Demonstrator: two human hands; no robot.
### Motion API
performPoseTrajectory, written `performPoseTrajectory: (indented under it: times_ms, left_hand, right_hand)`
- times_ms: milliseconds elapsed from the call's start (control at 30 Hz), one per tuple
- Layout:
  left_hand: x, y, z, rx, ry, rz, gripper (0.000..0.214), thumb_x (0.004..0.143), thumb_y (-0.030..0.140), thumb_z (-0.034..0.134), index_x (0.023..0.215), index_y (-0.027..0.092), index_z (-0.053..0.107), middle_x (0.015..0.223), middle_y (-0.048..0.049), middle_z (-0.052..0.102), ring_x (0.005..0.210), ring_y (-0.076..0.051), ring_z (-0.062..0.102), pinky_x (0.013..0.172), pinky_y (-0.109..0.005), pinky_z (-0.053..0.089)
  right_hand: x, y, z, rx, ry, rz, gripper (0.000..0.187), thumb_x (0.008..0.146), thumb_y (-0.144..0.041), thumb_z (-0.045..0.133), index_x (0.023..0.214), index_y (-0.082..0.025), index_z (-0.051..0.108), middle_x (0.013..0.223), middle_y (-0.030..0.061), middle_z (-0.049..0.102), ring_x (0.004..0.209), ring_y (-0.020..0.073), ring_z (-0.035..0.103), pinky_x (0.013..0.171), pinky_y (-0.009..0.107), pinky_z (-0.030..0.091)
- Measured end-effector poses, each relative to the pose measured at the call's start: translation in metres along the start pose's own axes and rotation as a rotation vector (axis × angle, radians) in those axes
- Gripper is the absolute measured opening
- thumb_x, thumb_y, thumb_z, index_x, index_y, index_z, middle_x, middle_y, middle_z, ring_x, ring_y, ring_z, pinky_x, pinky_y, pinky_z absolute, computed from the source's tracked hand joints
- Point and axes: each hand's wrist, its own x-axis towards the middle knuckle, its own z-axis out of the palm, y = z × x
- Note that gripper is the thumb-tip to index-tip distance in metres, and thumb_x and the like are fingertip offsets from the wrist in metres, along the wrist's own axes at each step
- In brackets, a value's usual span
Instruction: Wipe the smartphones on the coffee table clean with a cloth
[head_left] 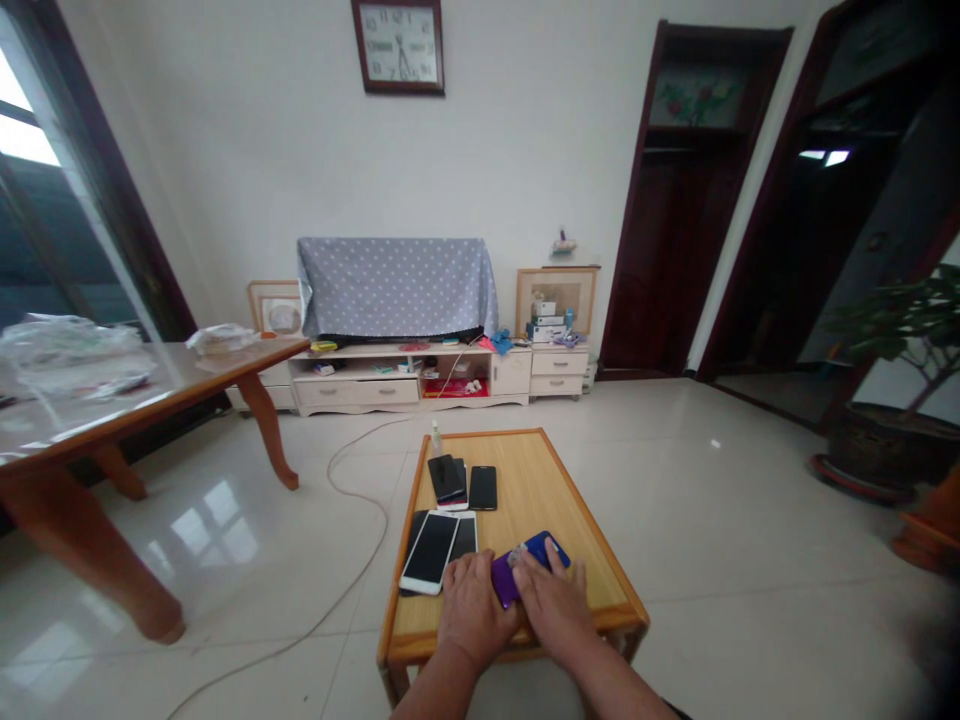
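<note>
A shiny purple-and-blue smartphone lies at the near end of the low wooden table, its back apparently facing up. My left hand holds its left edge, fingers closed together. Across the phone, my right hand presses a small pale crumpled piece, perhaps a wipe, onto its surface; the hand hides part of the phone. Left of my hands, a white-framed phone rests on other phones. Farther up are a stack topped by a dark phone and a separate black phone.
A small clear spray bottle stands at the low table's far left corner. A larger table with plastic bags is at left. A cable runs over the floor. A cabinet lines the wall; a potted plant stands right.
</note>
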Motion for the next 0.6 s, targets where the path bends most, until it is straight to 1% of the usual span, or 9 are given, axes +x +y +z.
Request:
performPoseTrajectory:
  times_ms: [67,100,133,233,267,300,400,467,600]
  left_hand:
    - [0.000,0.000,-0.001,-0.009,-0.012,-0.008,0.055,0.070,0.036,0.062,0.123,0.021,0.055,0.118,-0.0098,0.063,0.118,-0.029,0.051,0.111,-0.042,0.023]
    - [-0.001,0.000,-0.002,-0.013,-0.013,-0.013,0.054,0.071,0.035,0.061,0.123,0.021,0.056,0.118,-0.0096,0.063,0.118,-0.028,0.051,0.111,-0.042,0.023]
    - [-0.001,0.000,-0.002,-0.019,-0.011,-0.019,0.052,0.073,0.034,0.059,0.123,0.021,0.056,0.118,-0.0094,0.063,0.118,-0.028,0.051,0.111,-0.041,0.023]
    - [-0.002,-0.001,-0.003,-0.037,0.001,-0.035,0.045,0.080,0.028,0.050,0.124,0.022,0.055,0.119,-0.0088,0.063,0.119,-0.026,0.050,0.111,-0.041,0.022]
    - [-0.003,0.000,-0.003,-0.040,0.001,-0.036,0.045,0.081,0.029,0.049,0.125,0.022,0.055,0.120,-0.0088,0.063,0.119,-0.026,0.050,0.111,-0.041,0.022]
    - [-0.003,0.000,-0.004,-0.040,-0.002,-0.034,0.045,0.081,0.031,0.050,0.124,0.022,0.055,0.119,-0.0091,0.063,0.119,-0.026,0.050,0.111,-0.041,0.022]
    - [-0.003,0.003,-0.007,-0.028,-0.015,-0.028,0.049,0.078,0.042,0.057,0.122,0.021,0.057,0.115,-0.0105,0.064,0.115,-0.029,0.051,0.109,-0.042,0.025]
    - [-0.003,0.004,-0.008,-0.021,-0.015,-0.028,0.047,0.080,0.042,0.055,0.122,0.021,0.057,0.116,-0.0107,0.064,0.115,-0.029,0.052,0.109,-0.043,0.025]
    - [-0.004,0.002,-0.007,-0.025,-0.005,-0.028,0.040,0.087,0.030,0.043,0.125,0.022,0.056,0.120,-0.0090,0.063,0.116,-0.026,0.051,0.109,-0.043,0.024]
  right_hand:
    - [0.005,0.002,0.001,-0.030,0.038,0.092,0.060,0.103,-0.051,0.008,0.142,-0.039,0.052,0.154,-0.0035,0.043,0.151,0.0329,0.012,0.113,0.074,0.000]
    - [0.006,0.001,0.002,-0.036,0.043,0.089,0.059,0.103,-0.051,0.009,0.142,-0.039,0.051,0.154,-0.0037,0.042,0.151,0.0331,0.013,0.112,0.074,0.001]
    - [0.004,0.000,0.004,-0.036,0.036,0.048,0.058,0.103,-0.051,0.009,0.142,-0.040,0.051,0.153,-0.0040,0.044,0.151,0.0326,0.014,0.113,0.074,0.002]
    - [-0.001,-0.006,0.009,-0.037,-0.002,-0.159,0.054,0.103,-0.051,0.011,0.141,-0.046,0.050,0.149,-0.0063,0.049,0.150,0.0292,0.022,0.115,0.070,0.000]
    - [-0.001,-0.007,0.011,-0.044,-0.002,-0.185,0.054,0.103,-0.050,0.011,0.140,-0.047,0.050,0.148,-0.0067,0.050,0.149,0.0286,0.023,0.116,0.069,0.000]
    - [0.000,-0.007,0.011,-0.055,0.008,-0.169,0.054,0.103,-0.050,0.011,0.140,-0.046,0.051,0.148,-0.0066,0.050,0.149,0.0289,0.023,0.116,0.069,0.001]
    - [0.008,-0.005,0.013,-0.097,0.058,0.015,0.056,0.103,-0.048,0.011,0.141,-0.042,0.051,0.151,-0.0050,0.046,0.150,0.0328,0.019,0.113,0.073,0.005]
    - [0.012,-0.008,0.016,-0.109,0.055,0.052,0.055,0.103,-0.047,0.012,0.142,-0.041,0.051,0.152,-0.0053,0.044,0.150,0.0338,0.018,0.113,0.073,0.006]
    - [0.012,-0.017,0.024,-0.092,-0.032,-0.155,0.051,0.103,-0.046,0.016,0.144,-0.045,0.046,0.152,-0.0070,0.044,0.149,0.0321,0.021,0.115,0.070,0.001]
